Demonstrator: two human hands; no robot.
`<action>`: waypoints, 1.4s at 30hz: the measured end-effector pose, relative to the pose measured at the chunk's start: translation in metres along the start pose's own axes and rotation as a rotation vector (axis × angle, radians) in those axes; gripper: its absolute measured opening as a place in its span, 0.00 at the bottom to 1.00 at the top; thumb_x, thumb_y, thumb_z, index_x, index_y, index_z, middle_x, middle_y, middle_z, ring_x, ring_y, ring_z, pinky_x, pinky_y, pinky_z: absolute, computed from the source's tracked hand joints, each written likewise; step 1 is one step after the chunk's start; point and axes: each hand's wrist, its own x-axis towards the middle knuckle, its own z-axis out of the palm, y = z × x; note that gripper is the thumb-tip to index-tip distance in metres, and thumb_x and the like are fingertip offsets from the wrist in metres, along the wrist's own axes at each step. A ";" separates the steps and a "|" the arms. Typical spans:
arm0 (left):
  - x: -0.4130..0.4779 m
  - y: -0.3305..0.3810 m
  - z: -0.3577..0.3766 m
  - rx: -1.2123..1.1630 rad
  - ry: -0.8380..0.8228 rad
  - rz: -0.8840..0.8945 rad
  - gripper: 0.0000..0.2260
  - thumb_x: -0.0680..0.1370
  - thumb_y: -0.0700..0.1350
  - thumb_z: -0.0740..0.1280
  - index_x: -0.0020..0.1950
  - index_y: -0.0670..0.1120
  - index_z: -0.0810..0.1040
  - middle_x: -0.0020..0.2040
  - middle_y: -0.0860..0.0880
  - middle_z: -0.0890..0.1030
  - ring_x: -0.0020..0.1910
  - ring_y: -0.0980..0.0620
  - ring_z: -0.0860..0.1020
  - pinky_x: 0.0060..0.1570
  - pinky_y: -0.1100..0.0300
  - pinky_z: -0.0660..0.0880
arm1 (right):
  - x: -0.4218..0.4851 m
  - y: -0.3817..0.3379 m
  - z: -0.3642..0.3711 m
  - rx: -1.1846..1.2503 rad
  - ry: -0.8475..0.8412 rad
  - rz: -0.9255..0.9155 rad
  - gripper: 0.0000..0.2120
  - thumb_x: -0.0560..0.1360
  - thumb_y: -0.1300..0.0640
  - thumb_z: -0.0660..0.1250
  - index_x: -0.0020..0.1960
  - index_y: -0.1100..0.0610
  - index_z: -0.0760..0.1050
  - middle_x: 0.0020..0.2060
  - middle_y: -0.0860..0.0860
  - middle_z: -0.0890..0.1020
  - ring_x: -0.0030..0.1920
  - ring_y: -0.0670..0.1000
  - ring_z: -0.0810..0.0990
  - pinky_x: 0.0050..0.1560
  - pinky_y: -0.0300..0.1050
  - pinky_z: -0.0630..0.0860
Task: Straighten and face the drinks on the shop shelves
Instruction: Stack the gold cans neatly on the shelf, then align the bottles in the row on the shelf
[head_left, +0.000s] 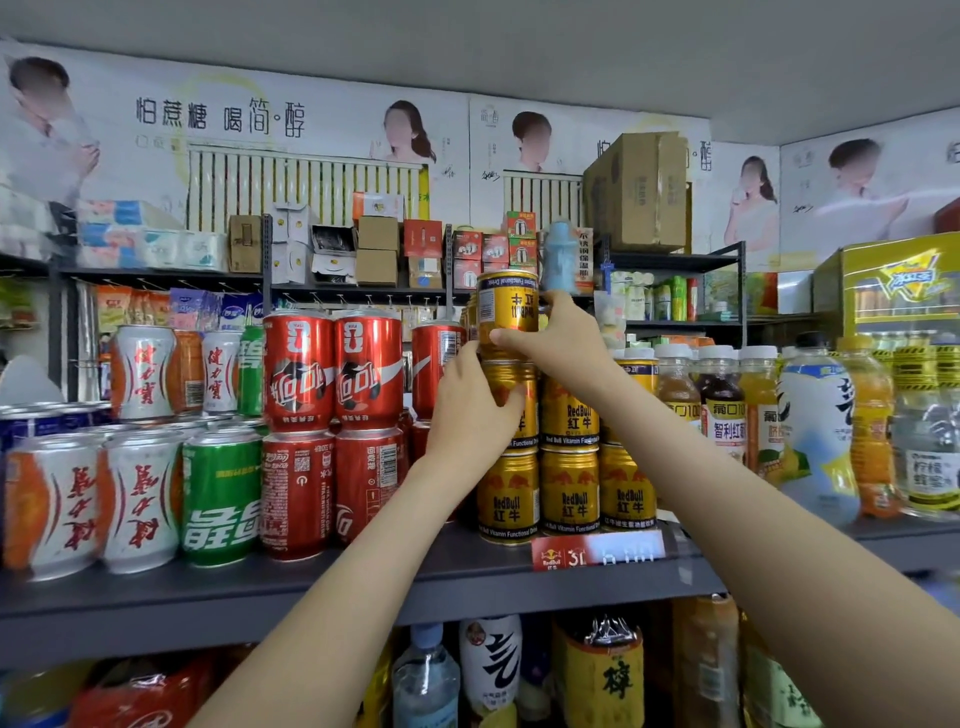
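Gold Red Bull cans stand stacked three high at the middle of the grey shelf (311, 587). My right hand (556, 338) grips the top gold can (506, 306), which is upside down, its label inverted. My left hand (472, 410) holds the middle gold can (519, 400) of the same stack, fingers curled round its left side. The bottom gold can (506, 499) faces forward. Beside them, more Red Bull cans (569, 488) show their labels.
Red cola cans (332, 374), stacked two high and upside down, stand to the left, with a green can (221, 499) and white-orange cans (140, 499) further left. Juice bottles (722, 400) fill the right. A red price tag (597, 553) hangs on the shelf edge. More bottles sit below.
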 end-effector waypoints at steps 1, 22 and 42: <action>-0.004 0.002 0.000 0.023 0.021 0.012 0.31 0.77 0.50 0.66 0.75 0.46 0.56 0.72 0.48 0.64 0.71 0.49 0.63 0.67 0.55 0.64 | -0.003 0.000 -0.002 -0.021 0.030 -0.016 0.32 0.71 0.49 0.72 0.67 0.59 0.63 0.57 0.51 0.74 0.54 0.48 0.73 0.44 0.33 0.69; -0.094 0.125 0.158 -0.073 -0.209 0.193 0.23 0.78 0.48 0.64 0.71 0.45 0.63 0.64 0.48 0.71 0.62 0.50 0.71 0.62 0.57 0.70 | -0.118 0.206 -0.199 -0.234 0.300 0.354 0.27 0.75 0.52 0.68 0.68 0.62 0.64 0.57 0.56 0.75 0.56 0.55 0.75 0.48 0.47 0.72; -0.103 0.179 0.227 -0.219 -0.251 -0.259 0.26 0.77 0.49 0.67 0.73 0.47 0.63 0.64 0.48 0.75 0.56 0.56 0.75 0.55 0.63 0.71 | -0.103 0.271 -0.217 -0.138 0.050 0.156 0.25 0.68 0.46 0.73 0.58 0.60 0.74 0.51 0.56 0.82 0.50 0.57 0.79 0.44 0.48 0.73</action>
